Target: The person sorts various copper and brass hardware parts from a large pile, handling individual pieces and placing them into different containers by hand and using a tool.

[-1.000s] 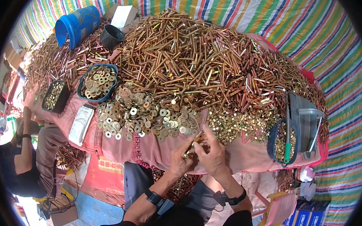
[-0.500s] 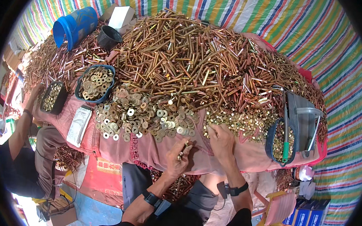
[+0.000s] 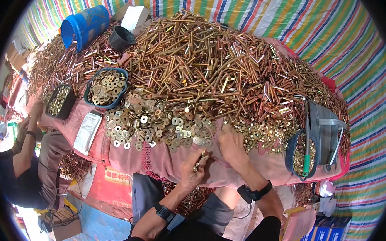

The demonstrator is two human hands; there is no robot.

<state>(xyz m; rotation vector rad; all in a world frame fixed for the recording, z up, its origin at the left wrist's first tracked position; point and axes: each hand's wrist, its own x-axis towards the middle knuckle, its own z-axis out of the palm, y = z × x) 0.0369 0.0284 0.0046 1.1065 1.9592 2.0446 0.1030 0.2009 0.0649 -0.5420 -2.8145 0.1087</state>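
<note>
My left hand (image 3: 193, 172) is closed round a few gold-coloured bolts (image 3: 196, 166), whose ends poke out between the fingers, just in front of the washer pile. Beside it, my right hand (image 3: 233, 148) reaches in with curled fingers at the gap between the loose washers (image 3: 158, 125) and the small brass-coloured nuts (image 3: 262, 133). Whatever its fingertips hold, if anything, is too small to make out. Behind both hands rises a big heap of long bolts (image 3: 200, 64). Pink cloth (image 3: 173, 161) lies under everything.
A blue tub of washers (image 3: 87, 98) and a black tray of nuts (image 3: 71, 107) stand at left, near another person's arm (image 3: 24, 149). At right are a nut-filled basket (image 3: 288, 162) and a grey scoop (image 3: 325, 138). A blue bucket (image 3: 86, 27) lies at the back.
My right hand has moved left, from the nuts toward the edge of the washers. The left hand still grips its bolts, with little movement.
</note>
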